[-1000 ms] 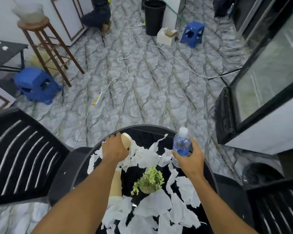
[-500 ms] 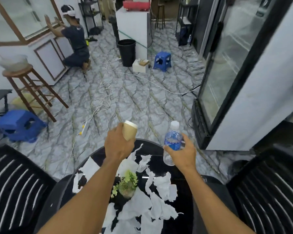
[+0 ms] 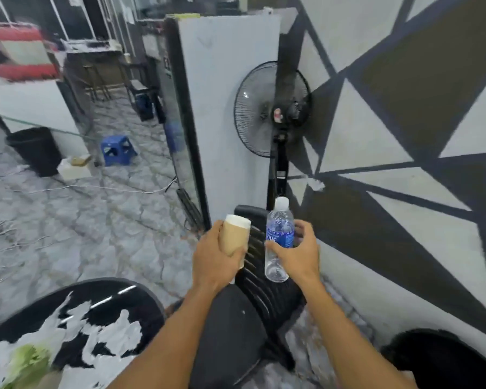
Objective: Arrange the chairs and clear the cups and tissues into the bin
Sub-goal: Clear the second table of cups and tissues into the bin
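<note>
Head view, looking forward and down past two bare forearms. The left hand (image 3: 212, 258) is wrapped around a brown paper cup (image 3: 234, 235), fingers curled about its side. The cup is nearly upright, white rim uppermost, leaning a little to the right. The right hand (image 3: 302, 255) grips a clear water bottle (image 3: 279, 240) around its lower half, cap up, long axis close to vertical. Cup and bottle are held just beside each other, not touching, in the air above a black slatted chair (image 3: 260, 279). The chair stands by a wall painted in pale and dark triangles, with a standing fan (image 3: 272, 108) behind it.

The black bin (image 3: 35, 151) stands on the marble floor far to the left and ahead, well apart from both hands, near a blue stool (image 3: 118, 150). The hands face the wall, not the bin. The left hand, with the cup, is on the nearer side. Reaching the bin looks to need a turn leftward and a walk across the floor.

At lower left, the round black table (image 3: 101, 287) is strewn with torn white tissues (image 3: 107, 334), blurred, so most of the clearing appears undone.
</note>
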Demonstrator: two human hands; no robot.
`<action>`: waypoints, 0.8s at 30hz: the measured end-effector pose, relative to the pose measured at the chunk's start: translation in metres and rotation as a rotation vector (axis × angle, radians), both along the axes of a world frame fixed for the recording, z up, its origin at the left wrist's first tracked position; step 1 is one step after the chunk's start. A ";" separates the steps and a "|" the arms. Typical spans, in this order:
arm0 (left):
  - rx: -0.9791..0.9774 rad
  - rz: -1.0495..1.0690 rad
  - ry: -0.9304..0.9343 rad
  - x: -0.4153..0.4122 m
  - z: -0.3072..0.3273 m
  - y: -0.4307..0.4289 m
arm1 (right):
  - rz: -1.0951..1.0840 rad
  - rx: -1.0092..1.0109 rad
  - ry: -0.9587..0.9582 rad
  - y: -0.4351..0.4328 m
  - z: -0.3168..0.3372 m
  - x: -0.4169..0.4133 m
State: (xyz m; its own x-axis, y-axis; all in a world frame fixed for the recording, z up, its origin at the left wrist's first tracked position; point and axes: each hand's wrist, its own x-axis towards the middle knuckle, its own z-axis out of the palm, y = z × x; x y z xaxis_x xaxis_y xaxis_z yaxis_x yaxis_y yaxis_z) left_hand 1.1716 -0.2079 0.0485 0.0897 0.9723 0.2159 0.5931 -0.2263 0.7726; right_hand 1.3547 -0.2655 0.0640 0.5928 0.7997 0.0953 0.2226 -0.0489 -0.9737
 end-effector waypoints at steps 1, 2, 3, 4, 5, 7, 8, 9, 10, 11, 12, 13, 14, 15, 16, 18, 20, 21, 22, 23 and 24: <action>0.007 -0.040 -0.022 0.029 0.000 -0.010 | -0.045 -0.002 0.005 -0.016 0.003 0.024; 0.008 -0.078 -0.042 0.057 0.001 -0.021 | -0.088 -0.002 0.010 -0.033 0.005 0.046; -0.002 -0.118 -0.054 0.083 -0.001 -0.032 | -0.127 -0.002 0.015 -0.049 0.006 0.066; -0.015 -0.163 -0.057 0.108 -0.002 -0.044 | -0.162 -0.003 0.018 -0.065 0.004 0.084; -0.019 -0.210 -0.054 0.132 -0.004 -0.056 | -0.198 -0.005 0.017 -0.081 0.002 0.103; -0.020 -0.298 -0.050 0.174 -0.008 -0.079 | -0.279 -0.018 0.022 -0.112 -0.004 0.135; -0.026 -0.339 -0.051 0.193 -0.010 -0.090 | -0.327 -0.024 0.029 -0.127 -0.006 0.149; -0.031 -0.381 -0.048 0.211 -0.010 -0.100 | -0.375 -0.033 0.037 -0.141 -0.009 0.163; -0.036 -0.423 -0.041 0.228 -0.012 -0.108 | -0.422 -0.042 0.044 -0.154 -0.012 0.176; -0.040 -0.465 -0.030 0.244 -0.015 -0.116 | -0.471 -0.053 0.051 -0.167 -0.018 0.187; -0.041 -0.506 -0.019 0.261 -0.017 -0.125 | -0.517 -0.062 0.060 -0.180 -0.024 0.199; -0.047 -0.543 -0.007 0.277 -0.020 -0.134 | -0.560 -0.073 0.079 -0.192 -0.030 0.209; -0.060 -0.577 0.002 0.292 -0.024 -0.144 | -0.596 -0.084 0.104 -0.203 -0.036 0.218; -0.085 -0.604 0.010 0.306 -0.029 -0.153 | -0.634 -0.093 0.130 -0.214 -0.041 0.226; -0.115 -0.625 0.020 0.319 -0.035 -0.162 | -0.674 -0.104 0.149 -0.224 -0.047 0.234; -0.163 -0.671 0.053 0.342 -0.051 -0.179 | -0.757 -0.128 0.172 -0.243 -0.062 0.247; -0.200 -0.736 0.098 0.363 -0.069 -0.191 | -0.839 -0.163 0.200 -0.260 -0.080 0.260; -0.213 -0.766 0.117 0.374 -0.076 -0.196 | -0.873 -0.187 0.217 -0.266 -0.090 0.267; -0.227 -0.789 0.135 0.384 -0.083 -0.200 | -0.899 -0.209 0.238 -0.271 -0.099 0.274; -0.242 -0.807 0.152 0.395 -0.090 -0.204 | -0.923 -0.233 0.254 -0.276 -0.107 0.281; -0.264 -0.821 0.169 0.405 -0.098 -0.206 | -0.940 -0.255 0.262 -0.279 -0.114 0.289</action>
State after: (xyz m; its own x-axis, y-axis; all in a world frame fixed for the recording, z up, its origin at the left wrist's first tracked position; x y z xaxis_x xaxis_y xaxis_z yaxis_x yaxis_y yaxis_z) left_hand 1.5770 -0.4139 -0.0491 0.7933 0.6028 -0.0858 0.4321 -0.4582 0.7768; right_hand 1.6432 -0.5447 -0.0498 0.9712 -0.0245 -0.2372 -0.2331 -0.3078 -0.9225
